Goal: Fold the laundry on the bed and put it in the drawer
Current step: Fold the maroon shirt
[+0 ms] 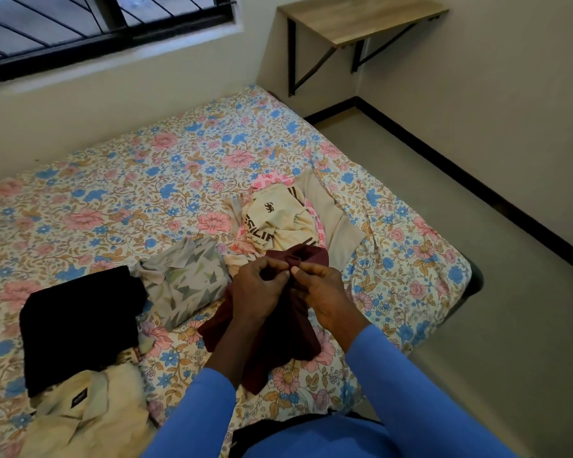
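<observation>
a maroon garment (280, 328) is held up over the near edge of the bed (113, 180), at about six o'clock from the heap of unfolded laundry (278, 219). its top edge is pinched between the left hand (257, 289) and the right hand (326, 292), both closed narrowly on the cloth, thumbs nearly touching. the rest hangs limp and bunched below the wrists, so it is judged light, soft and floppy, with no stiffness to keep a crease; a seam or the shoulder corners are likely the best places to be gripped, hands spread apart to draw it flat. a grey patterned garment (186, 279) lies at nine o'clock of the hands, a black folded piece (80, 322) further at eight, a cream shirt (90, 411) at seven. open sheet is left toward eleven o'clock; the mattress edge drops to the floor (477, 292) close at three o'clock. no drawer is seen.
</observation>
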Action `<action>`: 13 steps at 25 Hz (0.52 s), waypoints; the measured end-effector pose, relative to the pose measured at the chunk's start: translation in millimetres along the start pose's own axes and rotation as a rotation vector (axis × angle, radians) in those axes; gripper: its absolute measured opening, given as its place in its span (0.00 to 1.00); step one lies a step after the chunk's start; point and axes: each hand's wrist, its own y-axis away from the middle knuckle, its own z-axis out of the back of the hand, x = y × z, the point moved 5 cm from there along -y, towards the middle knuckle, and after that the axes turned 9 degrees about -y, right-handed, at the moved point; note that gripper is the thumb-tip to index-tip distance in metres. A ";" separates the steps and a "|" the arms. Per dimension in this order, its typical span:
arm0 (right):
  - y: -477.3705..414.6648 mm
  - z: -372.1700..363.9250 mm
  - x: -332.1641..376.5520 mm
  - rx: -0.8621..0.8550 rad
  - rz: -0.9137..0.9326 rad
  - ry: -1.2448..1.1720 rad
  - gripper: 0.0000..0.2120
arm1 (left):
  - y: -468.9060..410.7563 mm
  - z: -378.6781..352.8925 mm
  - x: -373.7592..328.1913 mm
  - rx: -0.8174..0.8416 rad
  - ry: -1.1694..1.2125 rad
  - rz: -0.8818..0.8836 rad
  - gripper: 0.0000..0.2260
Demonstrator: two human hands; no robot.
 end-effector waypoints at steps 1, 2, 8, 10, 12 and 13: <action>-1.6 0.3 0.0 0.006 0.013 0.050 0.09 | -0.4 0.9 0.2 -0.016 -0.016 0.001 0.06; -2.0 0.2 1.2 0.006 0.033 0.103 0.07 | -0.9 1.9 0.5 -0.035 -0.029 0.002 0.06; 1.4 -4.0 24.3 -0.008 0.349 0.622 0.09 | -1.7 -3.7 7.0 -0.009 0.091 0.094 0.09; 3.1 -3.9 33.0 -0.024 0.413 0.749 0.10 | -2.3 -8.5 6.4 0.067 0.190 0.101 0.14; 4.6 -10.0 39.0 -0.018 0.571 0.990 0.08 | -1.0 -12.5 3.0 0.126 0.273 0.091 0.15; 6.1 -14.9 39.7 -0.010 0.669 1.118 0.08 | 1.7 -15.1 1.3 0.141 0.329 0.100 0.15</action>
